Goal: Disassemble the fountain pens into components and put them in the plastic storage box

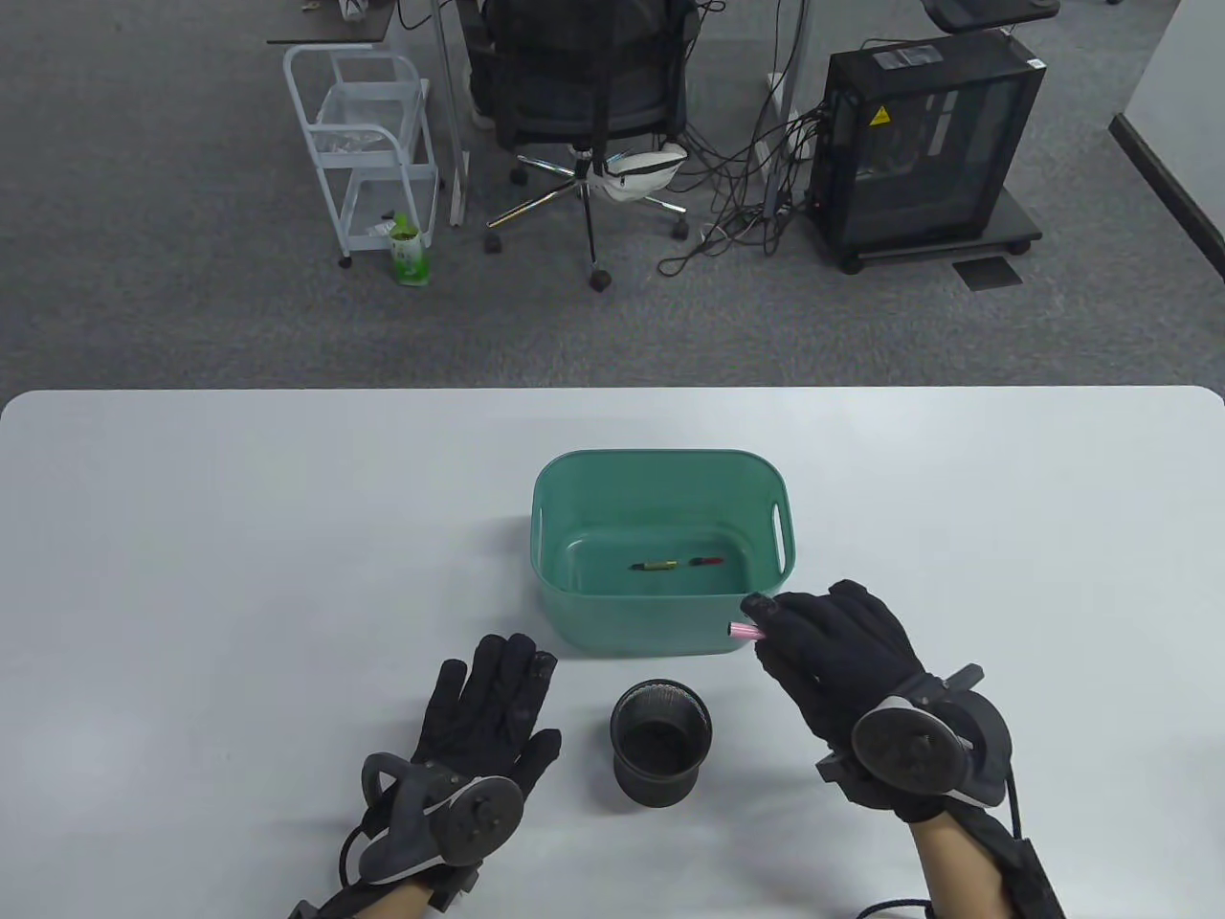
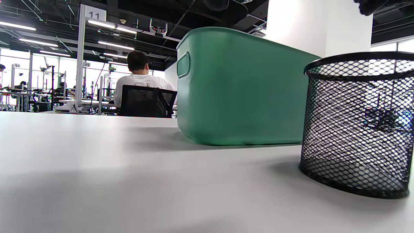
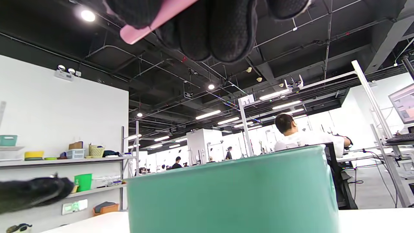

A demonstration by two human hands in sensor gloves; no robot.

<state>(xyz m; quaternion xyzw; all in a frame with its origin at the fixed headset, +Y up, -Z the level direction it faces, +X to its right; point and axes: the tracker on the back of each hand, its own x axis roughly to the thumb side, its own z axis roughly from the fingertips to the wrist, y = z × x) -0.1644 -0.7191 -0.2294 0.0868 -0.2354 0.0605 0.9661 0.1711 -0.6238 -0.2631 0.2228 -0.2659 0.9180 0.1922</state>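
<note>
A green plastic storage box [image 1: 660, 622] stands mid-table, with two small pen parts [image 1: 654, 565] [image 1: 707, 560] on its floor. My right hand [image 1: 823, 651] hovers at the box's near right corner and grips a pink pen piece [image 1: 743, 630], whose end pokes out to the left. In the right wrist view the pink pen piece [image 3: 152, 22] runs under my curled fingers [image 3: 210, 29], above the box wall [image 3: 229, 197]. My left hand [image 1: 493, 708] lies flat on the table, fingers spread, left of a black mesh pen cup [image 1: 660, 742], holding nothing. The cup [image 2: 357, 126] looks empty.
The box [image 2: 239, 94] and mesh cup stand close together in the left wrist view. Beyond the table's far edge are an office chair [image 1: 584, 86], a white cart [image 1: 368, 144] and a computer tower [image 1: 924, 144]. A person [image 2: 139, 81] sits at a far desk.
</note>
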